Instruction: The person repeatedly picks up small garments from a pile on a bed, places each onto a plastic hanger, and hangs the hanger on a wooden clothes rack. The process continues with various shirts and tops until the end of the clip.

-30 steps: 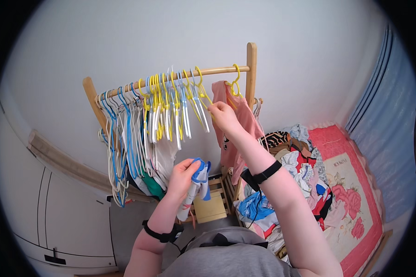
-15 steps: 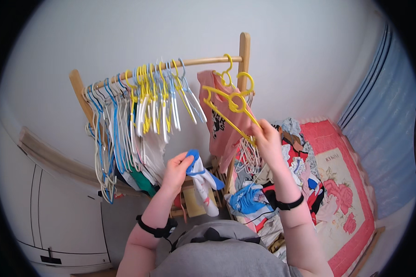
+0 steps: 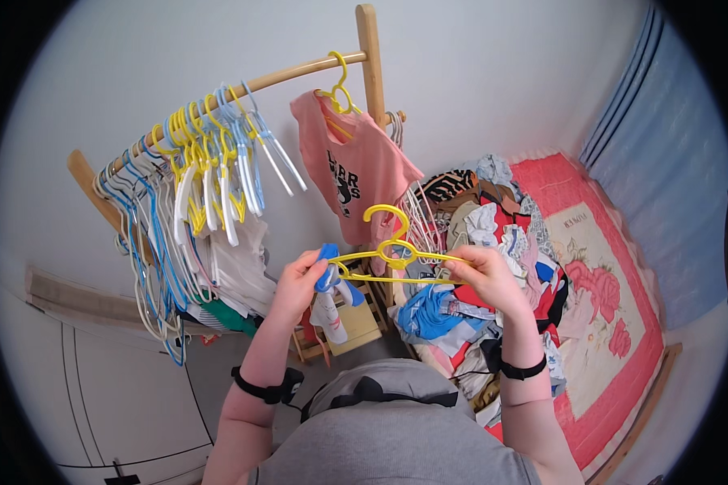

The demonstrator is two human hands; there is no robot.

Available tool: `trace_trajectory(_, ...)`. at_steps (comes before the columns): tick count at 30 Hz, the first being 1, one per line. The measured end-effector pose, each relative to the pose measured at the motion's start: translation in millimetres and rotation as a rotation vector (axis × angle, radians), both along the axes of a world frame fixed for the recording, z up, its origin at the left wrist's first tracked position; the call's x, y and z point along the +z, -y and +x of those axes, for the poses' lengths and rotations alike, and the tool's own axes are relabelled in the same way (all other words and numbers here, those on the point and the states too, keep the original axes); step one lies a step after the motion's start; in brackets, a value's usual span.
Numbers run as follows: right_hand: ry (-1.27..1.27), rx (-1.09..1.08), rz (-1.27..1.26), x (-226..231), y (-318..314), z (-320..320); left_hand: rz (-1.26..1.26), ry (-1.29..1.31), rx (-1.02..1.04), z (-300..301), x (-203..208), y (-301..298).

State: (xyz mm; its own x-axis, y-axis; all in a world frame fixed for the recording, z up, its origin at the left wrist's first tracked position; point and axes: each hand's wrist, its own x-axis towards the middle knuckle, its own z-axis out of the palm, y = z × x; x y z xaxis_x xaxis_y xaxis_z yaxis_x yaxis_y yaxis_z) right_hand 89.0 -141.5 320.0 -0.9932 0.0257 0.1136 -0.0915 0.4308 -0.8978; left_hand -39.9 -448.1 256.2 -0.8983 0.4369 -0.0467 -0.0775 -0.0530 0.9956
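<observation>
A person stands at a wooden clothes rail (image 3: 299, 74), both hands raised at chest height. The right hand (image 3: 484, 273) pinches one end of a yellow plastic hanger (image 3: 388, 257), held level with its hook pointing up; the left hand (image 3: 302, 279) grips the hanger's other end together with a small blue-and-white garment (image 3: 330, 301), which dangles below the fingers. By the look of it, the garment is about to go onto the hanger: that calls for feeding the hanger's arm into the neck opening while the left hand keeps the cloth spread, then lifting the hook to the rail.

One pink printed T-shirt (image 3: 354, 174) already hangs from a yellow hanger near the rail's upright post. Farther left along the rail cluster empty hangers (image 3: 210, 174) in yellow, blue and white. There is no basket or bin in clear view; the unsorted clothes (image 3: 493, 242) lie heaped loose on a bed, beside a red flowered quilt (image 3: 607, 267). A small wooden stand (image 3: 356, 323) sits low beneath the hands.
</observation>
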Motion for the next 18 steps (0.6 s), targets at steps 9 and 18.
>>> trace_trajectory(9, -0.08, 0.006, 0.135, -16, 21, -9, -0.053, -0.236, -0.032, 6, 6, -8)
trace_trajectory(18, -0.051, -0.017, -0.014, -7, 26, -10, -0.239, -0.4, -0.063, 14, 16, -16)
